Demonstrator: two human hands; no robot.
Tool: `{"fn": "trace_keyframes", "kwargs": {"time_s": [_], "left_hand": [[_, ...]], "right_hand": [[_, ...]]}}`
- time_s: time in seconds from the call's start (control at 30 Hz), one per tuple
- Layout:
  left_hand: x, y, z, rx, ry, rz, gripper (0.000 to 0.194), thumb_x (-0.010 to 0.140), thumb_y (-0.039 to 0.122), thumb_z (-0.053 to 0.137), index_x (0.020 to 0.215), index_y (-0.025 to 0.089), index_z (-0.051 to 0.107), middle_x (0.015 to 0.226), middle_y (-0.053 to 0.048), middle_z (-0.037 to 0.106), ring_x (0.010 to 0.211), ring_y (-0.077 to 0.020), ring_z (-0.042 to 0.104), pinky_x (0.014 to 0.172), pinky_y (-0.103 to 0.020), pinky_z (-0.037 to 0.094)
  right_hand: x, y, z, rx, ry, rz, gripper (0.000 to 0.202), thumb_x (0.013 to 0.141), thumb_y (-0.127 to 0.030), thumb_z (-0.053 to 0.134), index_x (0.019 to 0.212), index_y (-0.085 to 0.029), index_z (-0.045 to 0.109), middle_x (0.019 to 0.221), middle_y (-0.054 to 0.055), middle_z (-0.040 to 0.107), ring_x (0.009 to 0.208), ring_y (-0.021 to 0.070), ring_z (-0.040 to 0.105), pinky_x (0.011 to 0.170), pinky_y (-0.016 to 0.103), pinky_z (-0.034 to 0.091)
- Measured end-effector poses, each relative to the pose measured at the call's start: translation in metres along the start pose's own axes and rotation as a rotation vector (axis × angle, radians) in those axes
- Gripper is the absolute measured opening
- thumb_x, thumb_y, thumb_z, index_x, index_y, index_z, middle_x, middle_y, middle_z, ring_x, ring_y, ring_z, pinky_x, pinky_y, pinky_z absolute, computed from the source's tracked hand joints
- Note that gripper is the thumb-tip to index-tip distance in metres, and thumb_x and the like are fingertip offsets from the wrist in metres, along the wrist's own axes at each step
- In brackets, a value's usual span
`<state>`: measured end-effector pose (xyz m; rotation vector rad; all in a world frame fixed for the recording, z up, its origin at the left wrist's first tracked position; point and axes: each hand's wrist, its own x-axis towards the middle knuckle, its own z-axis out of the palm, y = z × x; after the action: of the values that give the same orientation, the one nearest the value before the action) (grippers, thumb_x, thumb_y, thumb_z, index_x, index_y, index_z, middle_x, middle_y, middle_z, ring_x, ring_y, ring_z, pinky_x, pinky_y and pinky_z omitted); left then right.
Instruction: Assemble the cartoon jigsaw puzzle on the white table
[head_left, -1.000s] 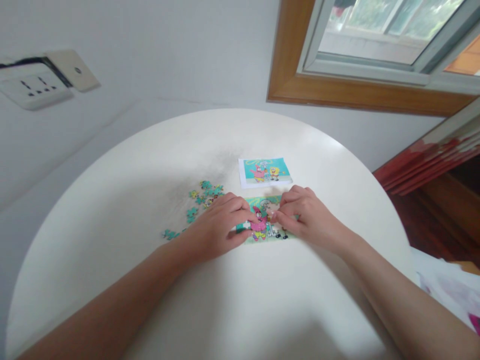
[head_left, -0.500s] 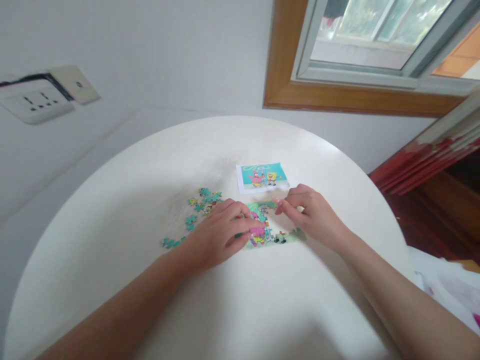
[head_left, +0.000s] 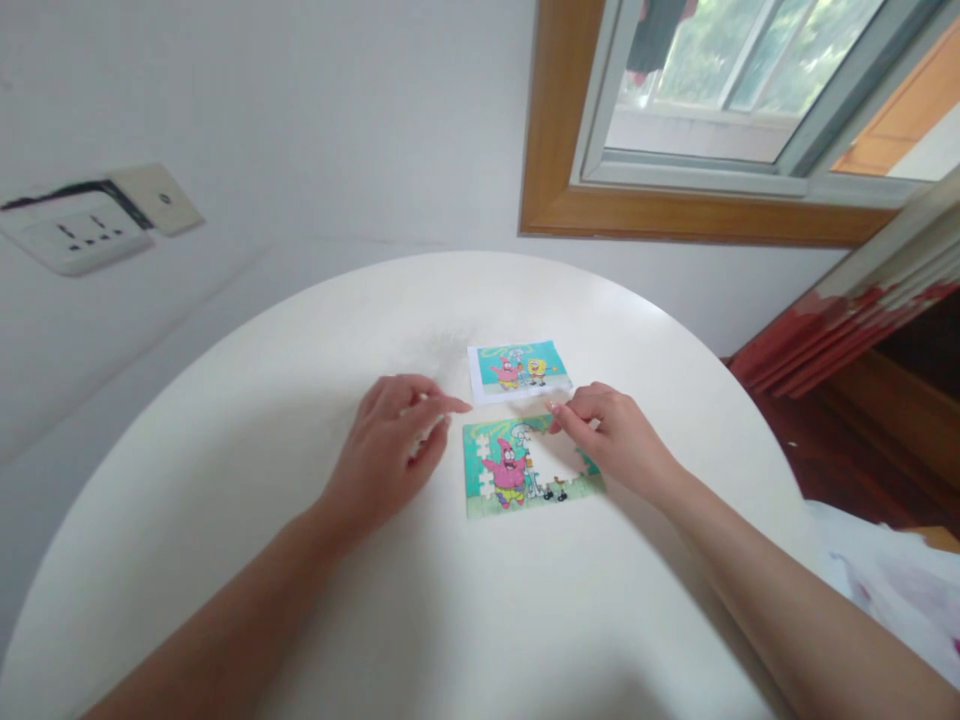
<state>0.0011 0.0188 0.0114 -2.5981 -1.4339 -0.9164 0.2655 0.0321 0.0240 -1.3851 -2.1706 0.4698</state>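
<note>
A partly assembled cartoon puzzle [head_left: 506,470] lies on the white table, with gaps at its left side and a large gap right of its middle. Just left of it, my left hand [head_left: 390,440] hovers or rests over the table, index finger stretched out and thumb apart, nothing visible between them. At the puzzle's upper right, the fingertips of my right hand [head_left: 615,435] are pinched together; whatever they hold is too small to make out. Behind the puzzle lies a printed reference picture [head_left: 525,368] of the same scene. No loose pieces show; my left hand and forearm cover their earlier spot.
The round white table [head_left: 480,620] stands against a wall with a socket [head_left: 90,235] at the left. A wood-framed window [head_left: 697,215] is at the upper right, beside a red and white curtain [head_left: 810,330]. White bags or papers [head_left: 877,590] lie at the lower right.
My left hand has moved left off the puzzle, uncovering its left side and covering where the loose pieces lay. My right hand stays at the upper right. The view has tilted slightly.
</note>
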Motion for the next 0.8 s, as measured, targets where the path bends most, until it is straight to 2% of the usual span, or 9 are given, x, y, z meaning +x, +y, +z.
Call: {"fn": "trace_keyframes", "kwargs": {"time_s": [0.07, 0.17, 0.27, 0.37, 0.47, 0.6, 0.8], "left_hand": [[0.002, -0.017, -0.006, 0.067, 0.095, -0.101, 0.023, 0.088, 0.02, 0.046, 0.103, 0.022, 0.064, 0.098, -0.006, 0.054, 0.097, -0.0239, 0.05, 0.091, -0.043, 0.039], [0.004, -0.039, -0.014, 0.129, 0.111, -0.222, 0.028, 0.087, 0.014, 0.04, 0.093, 0.022, 0.067, 0.093, -0.006, 0.055, 0.097, -0.025, 0.05, 0.092, -0.045, 0.037], [0.003, -0.054, -0.02, 0.153, 0.052, -0.247, 0.034, 0.082, 0.007, 0.038, 0.085, 0.023, 0.068, 0.091, -0.005, 0.056, 0.097, -0.0251, 0.051, 0.094, -0.046, 0.035], [0.0, -0.064, -0.024, 0.172, -0.017, -0.262, 0.029, 0.081, 0.012, 0.043, 0.083, 0.023, 0.07, 0.09, -0.005, 0.059, 0.095, -0.0258, 0.053, 0.093, -0.047, 0.036], [-0.006, -0.072, -0.026, 0.189, -0.093, -0.278, 0.025, 0.082, 0.025, 0.048, 0.093, 0.024, 0.071, 0.093, -0.006, 0.061, 0.095, -0.0263, 0.054, 0.092, -0.047, 0.038], [-0.012, -0.081, -0.026, 0.186, -0.206, -0.311, 0.032, 0.083, 0.037, 0.048, 0.105, 0.026, 0.067, 0.1, -0.005, 0.065, 0.098, -0.0268, 0.055, 0.091, -0.044, 0.041], [-0.012, -0.085, -0.023, 0.04, -0.323, -0.38, 0.036, 0.083, 0.039, 0.047, 0.107, 0.022, 0.067, 0.09, -0.004, 0.066, 0.08, -0.0198, 0.06, 0.075, -0.031, 0.046]], "right_hand": [[0.0, 0.0, 0.0, 0.001, 0.001, 0.01, 0.041, 0.095, -0.037, 0.045, 0.071, -0.021, 0.074, 0.065, 0.002, 0.064, 0.071, 0.0152, 0.057, 0.071, 0.027, 0.041], [0.0, -0.001, 0.0, 0.003, -0.008, 0.017, 0.041, 0.095, -0.037, 0.045, 0.071, -0.021, 0.074, 0.066, 0.003, 0.064, 0.071, 0.0156, 0.057, 0.07, 0.028, 0.041], [-0.001, -0.001, 0.001, 0.002, -0.015, 0.016, 0.041, 0.095, -0.037, 0.044, 0.071, -0.021, 0.073, 0.066, 0.003, 0.064, 0.071, 0.0159, 0.058, 0.071, 0.028, 0.041], [-0.001, 0.001, 0.002, 0.004, -0.008, 0.024, 0.041, 0.095, -0.038, 0.044, 0.071, -0.021, 0.073, 0.067, 0.003, 0.064, 0.072, 0.0163, 0.058, 0.07, 0.028, 0.041], [-0.001, 0.003, 0.002, 0.001, -0.004, 0.021, 0.04, 0.094, -0.037, 0.044, 0.071, -0.022, 0.073, 0.068, 0.003, 0.065, 0.072, 0.0164, 0.058, 0.07, 0.028, 0.041], [-0.001, 0.005, 0.003, -0.009, -0.004, 0.019, 0.04, 0.094, -0.037, 0.044, 0.071, -0.022, 0.073, 0.07, 0.003, 0.066, 0.072, 0.0165, 0.059, 0.07, 0.028, 0.042], [-0.002, 0.005, 0.004, 0.001, -0.007, 0.025, 0.04, 0.094, -0.039, 0.045, 0.07, -0.022, 0.073, 0.071, 0.004, 0.067, 0.073, 0.0172, 0.059, 0.067, 0.028, 0.043]]}}
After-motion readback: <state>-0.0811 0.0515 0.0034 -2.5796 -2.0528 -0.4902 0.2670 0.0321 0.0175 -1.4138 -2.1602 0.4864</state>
